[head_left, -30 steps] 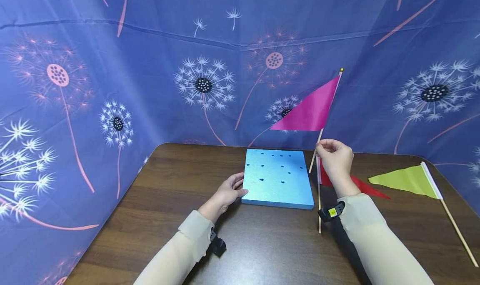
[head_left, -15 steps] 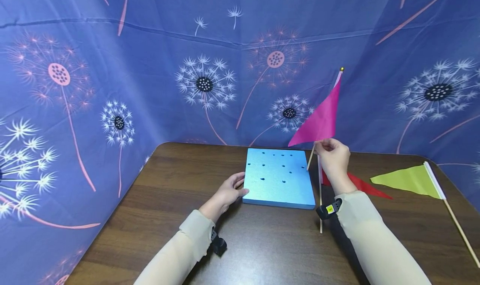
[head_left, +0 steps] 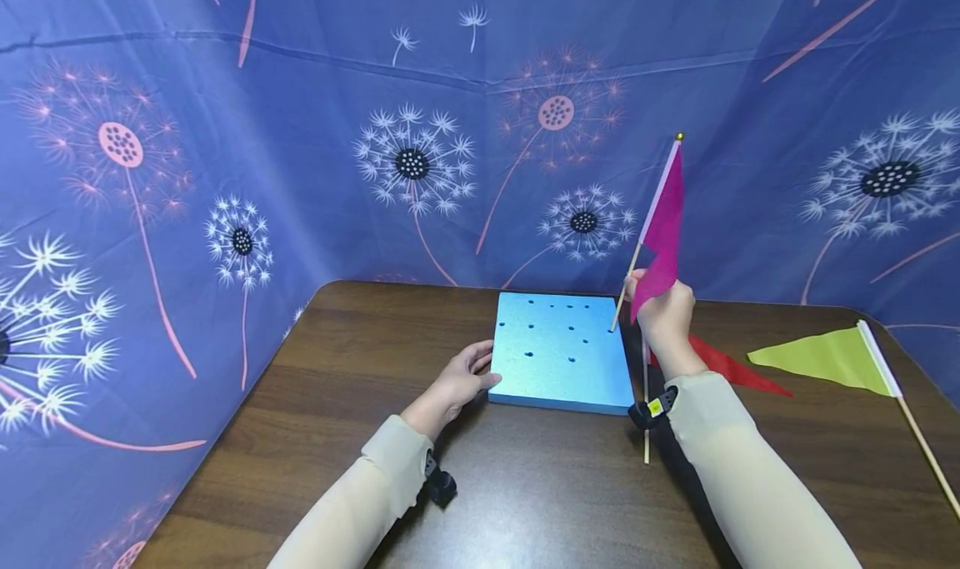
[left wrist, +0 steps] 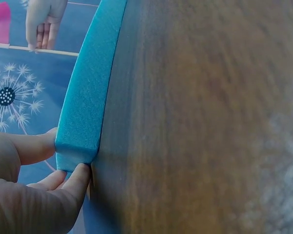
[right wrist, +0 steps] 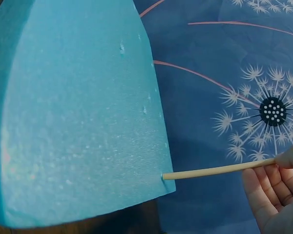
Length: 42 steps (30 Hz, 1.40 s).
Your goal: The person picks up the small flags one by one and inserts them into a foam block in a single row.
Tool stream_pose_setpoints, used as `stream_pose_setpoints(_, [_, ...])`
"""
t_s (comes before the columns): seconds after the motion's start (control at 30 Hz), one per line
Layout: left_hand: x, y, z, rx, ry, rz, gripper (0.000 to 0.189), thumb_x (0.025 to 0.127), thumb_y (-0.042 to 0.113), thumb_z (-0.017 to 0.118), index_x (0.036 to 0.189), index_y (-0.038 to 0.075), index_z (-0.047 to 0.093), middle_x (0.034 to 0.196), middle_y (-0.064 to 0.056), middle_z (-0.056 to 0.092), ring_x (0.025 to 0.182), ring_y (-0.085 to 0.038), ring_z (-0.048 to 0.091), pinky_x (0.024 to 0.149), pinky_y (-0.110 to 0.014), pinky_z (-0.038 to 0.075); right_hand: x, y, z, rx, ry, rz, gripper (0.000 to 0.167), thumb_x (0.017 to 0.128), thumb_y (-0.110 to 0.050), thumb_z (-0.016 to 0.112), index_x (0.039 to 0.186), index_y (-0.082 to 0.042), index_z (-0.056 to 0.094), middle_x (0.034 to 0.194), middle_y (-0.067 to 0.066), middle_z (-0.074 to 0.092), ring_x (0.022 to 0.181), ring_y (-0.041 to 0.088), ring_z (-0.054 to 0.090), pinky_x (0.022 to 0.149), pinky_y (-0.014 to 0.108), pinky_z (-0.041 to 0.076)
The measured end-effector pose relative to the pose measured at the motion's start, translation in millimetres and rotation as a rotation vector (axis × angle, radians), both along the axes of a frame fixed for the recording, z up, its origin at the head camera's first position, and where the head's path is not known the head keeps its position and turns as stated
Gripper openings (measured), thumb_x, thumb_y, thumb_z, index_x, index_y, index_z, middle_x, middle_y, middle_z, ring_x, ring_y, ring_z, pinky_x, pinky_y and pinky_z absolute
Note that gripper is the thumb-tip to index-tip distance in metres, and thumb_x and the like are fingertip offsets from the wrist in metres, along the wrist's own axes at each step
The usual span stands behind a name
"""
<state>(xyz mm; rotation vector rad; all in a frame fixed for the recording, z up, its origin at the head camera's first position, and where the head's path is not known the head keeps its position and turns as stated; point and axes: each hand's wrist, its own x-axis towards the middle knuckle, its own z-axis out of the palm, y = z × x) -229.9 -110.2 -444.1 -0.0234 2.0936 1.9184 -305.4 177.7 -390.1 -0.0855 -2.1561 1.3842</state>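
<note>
A light-blue board [head_left: 555, 377] with several small holes lies on the table. My left hand [head_left: 459, 383] grips its left edge, thumb on top and fingertips against the side, as the left wrist view shows on the board's edge [left wrist: 85, 97]. With thumb and fingers, my right hand [head_left: 669, 317] pinches the stick of a magenta triangular flag [head_left: 663, 219]. This flag leans slightly right, its cloth hanging partly over the hand. In the right wrist view, the lower tip of the wooden stick [right wrist: 210, 172] meets the board near its edge, at a hole; how deep it sits, I cannot tell.
Partly behind my right arm lies a red flag [head_left: 738, 373] on its stick, just right of the board. Farther right is a yellow-green flag [head_left: 832, 359]. A blue dandelion-print cloth [head_left: 300, 152] hangs behind the brown wooden table [head_left: 360, 344].
The magenta flag's stick has moved left and down, from beside the board to a hole near its right edge. Its cloth has swung from left to right. My left hand keeps its hold.
</note>
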Motion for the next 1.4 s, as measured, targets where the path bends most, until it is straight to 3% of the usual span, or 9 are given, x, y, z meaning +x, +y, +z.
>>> stream_pose_setpoints(0.1, [-0.5,0.0,0.7,-0.002,0.004,-0.002,0.059,0.092,-0.005,0.058,0.147,0.004,0.036,0.152,-0.018,0.037,0.143,-0.031,0.032,0.113,-0.043,0.036,-1.2,-2,-1.5,-0.080,-0.038,0.059,0.021,0.090,-0.012,0.065,0.099,0.006,0.069,0.082,0.010,0.071,0.061,-0.014,0.056,0.060,0.004,0.046])
stream_pose_setpoints(0.2, [-0.2,0.0,1.2,-0.009,0.009,-0.007,0.059,0.092,-0.004,0.058,0.147,0.004,0.036,0.152,-0.018,0.037,0.143,-0.032,0.032,0.113,-0.043,0.036,-2.5,-2,-4.7,-0.081,-0.080,0.045,0.022,0.091,-0.015,0.064,0.100,0.004,0.070,0.072,-0.011,0.063,0.059,-0.014,0.056,0.057,0.005,0.045])
stream_pose_setpoints(0.27, [0.3,0.0,1.7,-0.012,0.008,-0.008,0.059,0.092,-0.004,0.058,0.147,0.004,0.036,0.152,-0.018,0.037,0.143,-0.031,0.032,0.112,-0.043,0.037,-3.7,-3,-7.0,-0.052,-0.090,0.025,0.020,0.091,-0.014,0.064,0.099,0.003,0.071,0.072,-0.015,0.061,0.058,-0.015,0.055,0.056,0.005,0.044])
stream_pose_setpoints(0.43, [0.9,0.2,2.6,-0.018,0.003,-0.004,0.059,0.092,-0.004,0.058,0.146,0.004,0.037,0.152,-0.017,0.037,0.143,-0.030,0.033,0.112,-0.043,0.037,-6.1,-4,-10.8,-0.096,-0.073,0.049,0.018,0.090,-0.008,0.065,0.099,0.007,0.070,0.075,-0.007,0.064,0.060,-0.012,0.056,0.059,0.005,0.049])
stream_pose_setpoints(0.57, [0.7,0.5,2.3,-0.009,-0.005,-0.002,0.059,0.092,-0.005,0.058,0.146,0.005,0.037,0.153,-0.016,0.037,0.143,-0.030,0.033,0.113,-0.043,0.037,-6.1,-5,-11.6,-0.118,-0.111,0.060,0.019,0.090,-0.009,0.065,0.100,0.007,0.070,0.075,-0.007,0.064,0.062,-0.009,0.059,0.061,0.006,0.050])
stream_pose_setpoints(0.77, [-0.1,0.0,1.7,-0.002,0.001,-0.004,0.059,0.092,-0.005,0.058,0.146,0.005,0.036,0.153,-0.016,0.036,0.144,-0.031,0.032,0.113,-0.043,0.036,-3.7,-5,-11.5,-0.099,-0.144,0.074,0.022,0.092,-0.013,0.064,0.104,0.005,0.069,0.093,0.018,0.071,0.065,-0.006,0.061,0.063,0.006,0.050])
stream_pose_setpoints(0.87, [-0.2,-0.5,1.4,-0.003,0.004,-0.006,0.058,0.093,-0.004,0.058,0.146,0.005,0.036,0.153,-0.016,0.036,0.144,-0.031,0.032,0.113,-0.044,0.035,-3.1,-5,-13.7,-0.082,-0.147,0.077,0.023,0.093,-0.013,0.063,0.105,0.005,0.069,0.099,0.025,0.069,0.065,-0.006,0.060,0.063,0.005,0.049])
stream_pose_setpoints(1.4, [-0.1,0.1,-0.4,-0.009,0.005,-0.001,0.058,0.093,-0.004,0.057,0.146,0.005,0.037,0.152,-0.018,0.038,0.143,-0.031,0.033,0.113,-0.043,0.036,0.0,-7,-19.7,0.020,-0.112,0.055,0.022,0.095,-0.013,0.059,0.105,0.004,0.068,0.097,0.023,0.070,0.064,-0.014,0.051,0.057,0.005,0.043])
